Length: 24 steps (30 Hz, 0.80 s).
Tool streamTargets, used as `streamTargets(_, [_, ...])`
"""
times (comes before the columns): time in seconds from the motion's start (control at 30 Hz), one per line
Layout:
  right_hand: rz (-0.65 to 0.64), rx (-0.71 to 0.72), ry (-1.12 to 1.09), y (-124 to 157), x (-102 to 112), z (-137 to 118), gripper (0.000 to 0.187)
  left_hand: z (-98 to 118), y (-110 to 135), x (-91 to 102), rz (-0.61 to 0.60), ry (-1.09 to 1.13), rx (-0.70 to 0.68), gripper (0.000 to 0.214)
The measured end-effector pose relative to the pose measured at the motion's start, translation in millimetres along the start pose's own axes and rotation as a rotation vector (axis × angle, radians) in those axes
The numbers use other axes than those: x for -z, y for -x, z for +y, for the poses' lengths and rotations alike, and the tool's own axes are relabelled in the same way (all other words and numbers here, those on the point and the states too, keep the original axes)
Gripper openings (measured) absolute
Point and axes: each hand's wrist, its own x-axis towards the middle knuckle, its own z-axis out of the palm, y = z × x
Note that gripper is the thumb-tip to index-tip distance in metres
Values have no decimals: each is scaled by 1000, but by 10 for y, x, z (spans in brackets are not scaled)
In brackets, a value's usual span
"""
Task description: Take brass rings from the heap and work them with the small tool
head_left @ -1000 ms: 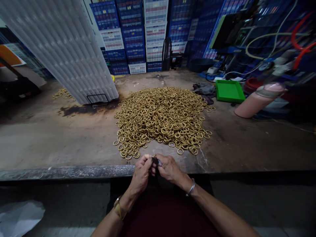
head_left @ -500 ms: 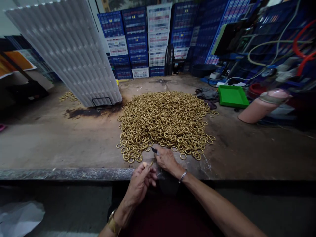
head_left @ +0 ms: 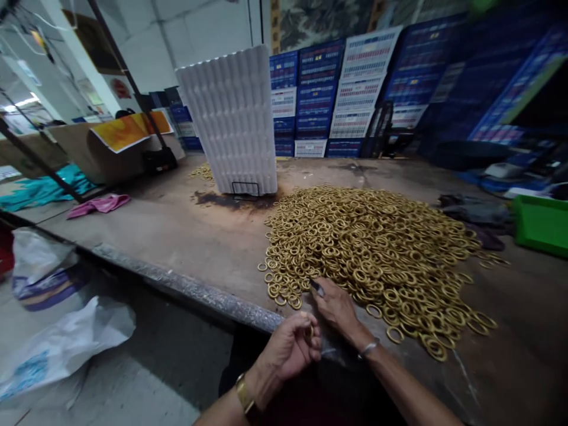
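My left hand (head_left: 290, 349) is raised just off the table's front edge, palm partly up. Thumb and fingers pinch one gold-coloured ring (head_left: 309, 332). In my right hand (head_left: 337, 307) is a small knife (head_left: 316, 288) with a dark, pointed end sticking out past the fingers; most of it is hidden in the grip. That hand rests low at the near side of a large heap of gold-coloured rings (head_left: 359, 236). The two hands are close together but apart.
A tall pale corrugated panel (head_left: 231, 118) stands in a black wire holder (head_left: 245, 189) left of the heap. Blue and white crates (head_left: 317, 89) are stacked behind the table (head_left: 177, 236). A green tray (head_left: 541, 222) lies right, a pink cloth (head_left: 98, 205) left, white sacks (head_left: 89, 331) below.
The view has swung left, bringing the sacks and pink cloth into sight. The left hand has turned slightly, and its ring shows more plainly. Both hands keep their hold.
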Motion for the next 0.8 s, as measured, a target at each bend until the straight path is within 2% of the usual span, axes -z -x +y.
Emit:
streamTargets(0.1, [81, -26, -142, -4, -40, 114, 22, -14, -93, 4, 67, 81, 52, 18])
streamTargets(0.23, [122, -219, -407, 45, 96, 122, 21, -4, -160, -64, 132, -33, -22, 32])
streamTargets(0.37, [-19, -495, -723, 213, 338, 12, 20, 10, -178, -131, 151, -272, -163, 36])
streamTargets(0.5, [-7, -648, -981, 374, 429, -55, 22, -34, -213, -111, 204, -740, -447, 23])
streamTargets(0.57, [-1, -682, -1059, 431, 425, -62, 23, -68, -223, -92, 176, -971, -611, 18])
streamTargets(0.63, [9, -701, -1103, 470, 416, -67, 24, -95, -226, -85, 93, -1115, -720, 19])
streamTargets(0.73, [1, -716, -1145, 505, 415, -89, 25, -112, -231, -109, -15, -1187, -706, 21])
streamTargets(0.8, [-12, -710, -1164, 519, 421, -110, 25, -113, -236, -143, -16, -1143, -657, 19])
